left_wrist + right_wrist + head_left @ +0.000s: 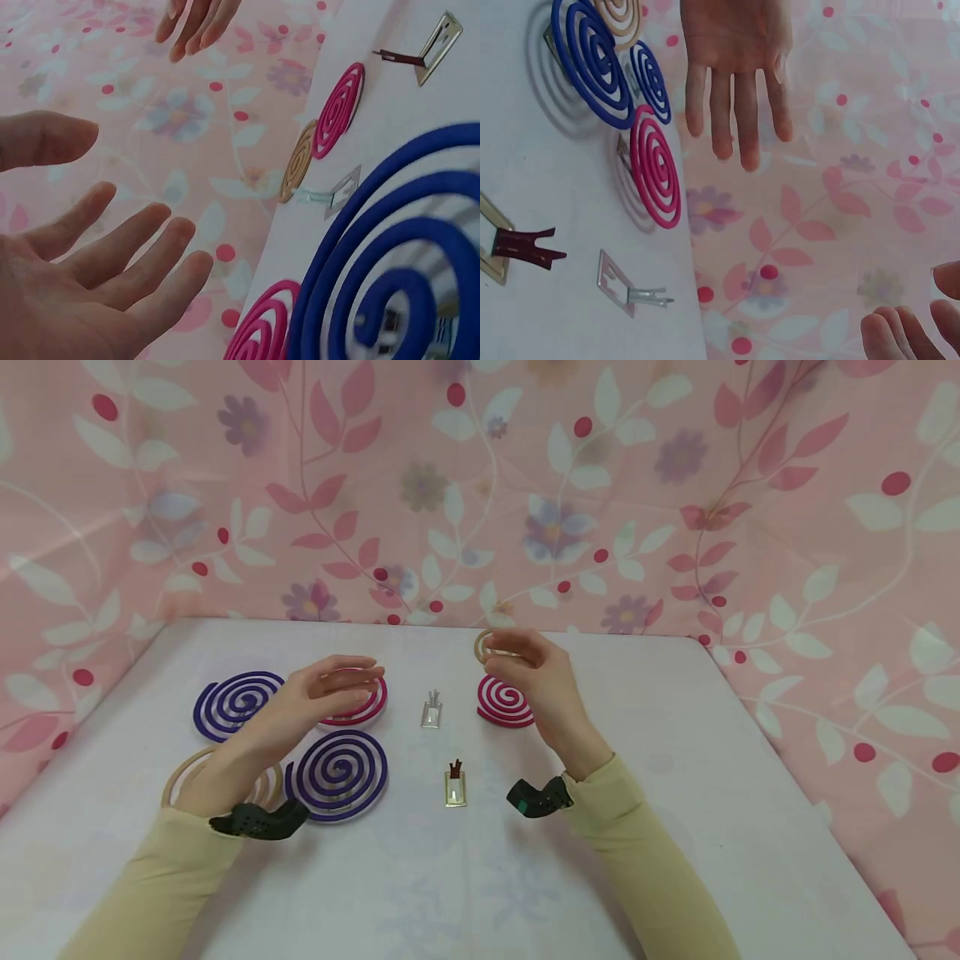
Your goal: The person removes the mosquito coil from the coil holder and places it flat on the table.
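My left hand (318,693) hovers above the left group of mosquito coils, fingers apart and holding nothing. Behind it, a pink coil (382,697) is partly hidden; a tan coil (169,781) lies under its wrist. Two dark blue coils flank that arm: one at the back left (198,706), another in front (341,767). My right hand (551,702), also holding nothing, is raised over a second pink coil (504,697) and a tan coil (478,647) behind that. Between the hands stand a silver metal coil stand (431,715) and a brass-coloured one (455,789) with dark red prongs.
The white tabletop (420,893) meets a pink flowered cloth (480,502) at the back and sides. In the right wrist view, several coils, such as a pink one (636,161), sit raised on small metal stands.
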A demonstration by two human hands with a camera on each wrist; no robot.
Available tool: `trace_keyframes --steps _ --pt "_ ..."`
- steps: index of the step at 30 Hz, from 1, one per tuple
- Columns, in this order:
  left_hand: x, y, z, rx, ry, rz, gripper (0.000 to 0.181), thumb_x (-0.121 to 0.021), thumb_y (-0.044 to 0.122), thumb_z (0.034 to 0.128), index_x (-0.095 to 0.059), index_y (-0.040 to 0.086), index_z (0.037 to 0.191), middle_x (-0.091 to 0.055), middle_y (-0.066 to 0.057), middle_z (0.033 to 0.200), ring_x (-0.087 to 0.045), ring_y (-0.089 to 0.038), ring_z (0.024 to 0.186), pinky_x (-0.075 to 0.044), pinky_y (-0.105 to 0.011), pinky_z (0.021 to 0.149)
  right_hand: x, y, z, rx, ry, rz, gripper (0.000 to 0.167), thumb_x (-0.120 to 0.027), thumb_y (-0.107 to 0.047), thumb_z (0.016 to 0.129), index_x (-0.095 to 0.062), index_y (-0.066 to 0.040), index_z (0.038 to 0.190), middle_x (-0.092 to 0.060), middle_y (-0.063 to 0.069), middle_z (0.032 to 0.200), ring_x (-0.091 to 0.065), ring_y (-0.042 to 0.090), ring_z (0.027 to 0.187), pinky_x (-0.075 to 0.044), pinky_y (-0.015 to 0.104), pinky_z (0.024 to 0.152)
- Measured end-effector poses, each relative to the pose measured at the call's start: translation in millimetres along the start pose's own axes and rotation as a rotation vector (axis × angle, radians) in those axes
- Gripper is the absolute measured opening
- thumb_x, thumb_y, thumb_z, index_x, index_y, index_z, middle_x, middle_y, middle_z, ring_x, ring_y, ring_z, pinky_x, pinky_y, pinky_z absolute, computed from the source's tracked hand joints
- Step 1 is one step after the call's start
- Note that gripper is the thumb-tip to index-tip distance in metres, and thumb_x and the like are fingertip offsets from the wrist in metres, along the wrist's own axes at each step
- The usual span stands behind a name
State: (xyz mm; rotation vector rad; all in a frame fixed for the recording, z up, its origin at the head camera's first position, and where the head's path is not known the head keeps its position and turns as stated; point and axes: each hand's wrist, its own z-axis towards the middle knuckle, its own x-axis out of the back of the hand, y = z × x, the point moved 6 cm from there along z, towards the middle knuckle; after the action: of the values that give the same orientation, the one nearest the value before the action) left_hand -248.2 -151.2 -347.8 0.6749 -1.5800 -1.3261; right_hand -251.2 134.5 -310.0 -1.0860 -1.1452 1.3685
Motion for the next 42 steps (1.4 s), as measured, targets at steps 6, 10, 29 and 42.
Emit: trace_keyframes --steps 6,10,29,42 --pt "42.5 2.0 -16.6 -0.109 -0.071 -0.095 0.045 -0.050 0.007 0.1035 -0.042 0.008 0.148 -0.054 -0.008 0.148 -0.052 -0.015 0.135 -0.046 -0.018 0.104 -18.8 -2.6 -8.4 0.009 -0.036 0.033 0.033 -0.067 -0.001 0.092 -0.062 0.000 0.124 -0.064 0.015 0.126 -0.066 0.027 0.116 -0.054 0.029 0.098" --pt "64.7 -0.6 -23.5 -0.213 -0.123 -0.177 0.046 -0.043 -0.008 0.1015 -0.037 -0.005 0.147 -0.051 -0.015 0.148 -0.051 -0.020 0.136 -0.048 -0.029 0.105 -31.7 0.4 -14.4 -0.013 -0.060 0.033 0.036 -0.067 0.000 0.092 -0.061 -0.001 0.127 -0.063 0.015 0.129 -0.064 0.030 0.119 -0.054 0.030 0.099" --pt "65.1 -47.6 -31.4 -0.062 -0.412 0.034 0.044 -0.058 -0.001 0.0969 -0.052 -0.002 0.140 -0.057 -0.025 0.139 -0.055 -0.029 0.131 -0.049 -0.022 0.102 -96.3 57.7 -42.8 -0.201 -0.222 -0.053 0.042 -0.070 -0.003 0.091 -0.059 -0.006 0.132 -0.062 0.011 0.132 -0.061 0.026 0.123 -0.054 0.032 0.099" --pt "55.7 -60.8 -33.8 0.016 -0.466 -0.007 0.046 -0.059 -0.001 0.0965 -0.050 -0.002 0.142 -0.055 -0.022 0.143 -0.057 -0.028 0.130 -0.051 -0.027 0.101 -115.8 90.1 -54.7 -0.324 -0.320 -0.086 0.043 -0.070 -0.006 0.090 -0.061 -0.006 0.131 -0.059 0.014 0.136 -0.061 0.027 0.124 -0.053 0.037 0.101"
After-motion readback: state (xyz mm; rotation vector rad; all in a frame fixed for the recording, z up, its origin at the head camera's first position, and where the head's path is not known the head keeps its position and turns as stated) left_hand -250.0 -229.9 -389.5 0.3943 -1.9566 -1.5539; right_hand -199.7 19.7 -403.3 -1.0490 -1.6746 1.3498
